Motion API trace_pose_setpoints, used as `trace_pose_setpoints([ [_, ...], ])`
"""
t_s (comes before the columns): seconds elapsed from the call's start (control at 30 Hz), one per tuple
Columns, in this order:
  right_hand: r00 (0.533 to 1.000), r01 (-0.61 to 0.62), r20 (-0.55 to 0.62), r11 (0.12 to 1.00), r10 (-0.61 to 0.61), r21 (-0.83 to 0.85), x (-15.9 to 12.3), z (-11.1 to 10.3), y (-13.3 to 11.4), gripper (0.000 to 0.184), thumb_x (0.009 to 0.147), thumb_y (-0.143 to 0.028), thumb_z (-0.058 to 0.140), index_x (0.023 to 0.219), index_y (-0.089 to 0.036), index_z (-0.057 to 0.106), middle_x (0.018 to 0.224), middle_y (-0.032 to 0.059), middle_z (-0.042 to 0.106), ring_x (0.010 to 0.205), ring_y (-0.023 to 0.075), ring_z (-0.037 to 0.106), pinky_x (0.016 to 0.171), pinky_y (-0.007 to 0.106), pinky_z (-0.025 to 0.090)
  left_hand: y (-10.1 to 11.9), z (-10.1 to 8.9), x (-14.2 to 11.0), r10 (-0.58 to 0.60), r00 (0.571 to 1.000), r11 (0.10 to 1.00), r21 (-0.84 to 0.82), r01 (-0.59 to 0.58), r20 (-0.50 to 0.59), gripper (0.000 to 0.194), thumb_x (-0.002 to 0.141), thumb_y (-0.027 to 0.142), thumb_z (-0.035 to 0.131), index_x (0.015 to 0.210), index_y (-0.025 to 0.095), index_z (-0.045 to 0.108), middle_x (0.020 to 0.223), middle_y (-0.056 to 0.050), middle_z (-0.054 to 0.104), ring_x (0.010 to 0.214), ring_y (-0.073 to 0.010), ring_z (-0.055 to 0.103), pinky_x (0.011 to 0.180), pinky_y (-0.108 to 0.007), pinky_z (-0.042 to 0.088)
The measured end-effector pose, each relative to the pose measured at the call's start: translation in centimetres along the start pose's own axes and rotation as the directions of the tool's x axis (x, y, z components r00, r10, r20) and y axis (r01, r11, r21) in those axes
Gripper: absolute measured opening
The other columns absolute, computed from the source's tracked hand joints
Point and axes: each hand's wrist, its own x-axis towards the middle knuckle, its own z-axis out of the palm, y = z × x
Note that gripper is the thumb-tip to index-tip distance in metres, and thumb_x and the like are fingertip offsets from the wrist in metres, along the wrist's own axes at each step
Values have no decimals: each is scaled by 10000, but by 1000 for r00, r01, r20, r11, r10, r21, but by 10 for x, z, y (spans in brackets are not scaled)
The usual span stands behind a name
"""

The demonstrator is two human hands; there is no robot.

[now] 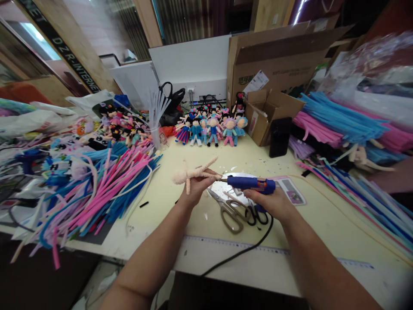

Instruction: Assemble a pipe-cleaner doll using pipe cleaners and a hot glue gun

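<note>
My left hand (196,188) is closed on a peach pipe-cleaner doll body (180,175), whose round head points left and whose legs stretch right. In my right hand (271,202) is a blue hot glue gun (248,184), gripped by its handle. The gun's nozzle meets, or nearly meets, the end of one doll leg beside my left fingers; exact contact is too small to tell. Beneath the gun, grey-handled scissors (230,215) and a black-handled pair of scissors (256,215) lie on the table, partly over a white sheet.
Pink, blue and white pipe cleaners (106,185) heap at the left. Finished dolls (213,129) stand at the back beside a cardboard box (271,112). More pipe-cleaner bundles (342,116) lie right. A ruler (232,244) runs along the front, crossed by the black cord (241,250).
</note>
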Motion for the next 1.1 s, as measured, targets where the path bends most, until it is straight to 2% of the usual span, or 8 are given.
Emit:
trace_pose_setpoints([
  [0.2, 1000, 6, 3, 1000, -6, 4, 0, -3, 0, 289, 700, -420, 692, 882, -197, 716, 800, 29, 705, 734, 192, 636, 682, 319, 506, 0, 0, 1, -1, 1000, 1000, 14, 0, 8, 74, 711, 249, 734, 757, 210, 776, 803, -81, 720, 995, -252, 631, 892, -362, 478],
  [0.37, 1000, -23, -14, 999, 24, 23, -2, -4, -8, 283, 681, -420, 682, 840, -188, 715, 662, 15, 655, 615, 170, 595, 546, 278, 458, -4, -1, 2, -39, 999, 999, -18, 38, -31, 86, 688, 256, 754, 749, 198, 773, 777, -68, 714, 809, -198, 648, 814, -333, 495],
  [0.53, 998, -49, -45, 999, 48, -6, -3, -2, -10, 287, 674, -430, 677, 821, -185, 704, 555, -9, 570, 526, 138, 519, 481, 260, 389, -4, -1, 1, -37, 999, 999, -30, 37, -7, 77, 699, 219, 744, 768, 199, 773, 811, -69, 715, 802, -184, 643, 782, -316, 500],
  [0.77, 998, -41, -42, 999, 40, -26, -1, -1, -6, 306, 686, -442, 670, 853, -189, 707, 560, -19, 560, 519, 126, 497, 493, 257, 382, -4, 0, 0, -36, 999, 998, -53, 36, -2, 60, 700, 221, 743, 749, 201, 772, 783, -67, 711, 796, -190, 646, 778, -322, 499],
  [1.1, 999, -19, -30, 1000, 19, 1, 1, -1, 1, 337, 683, -438, 685, 906, -186, 703, 666, 12, 633, 603, 151, 563, 557, 274, 439, -3, 1, 0, -31, 1000, 998, -51, 31, -4, 66, 699, 225, 747, 755, 202, 772, 752, -58, 704, 773, -177, 638, 762, -310, 497],
])
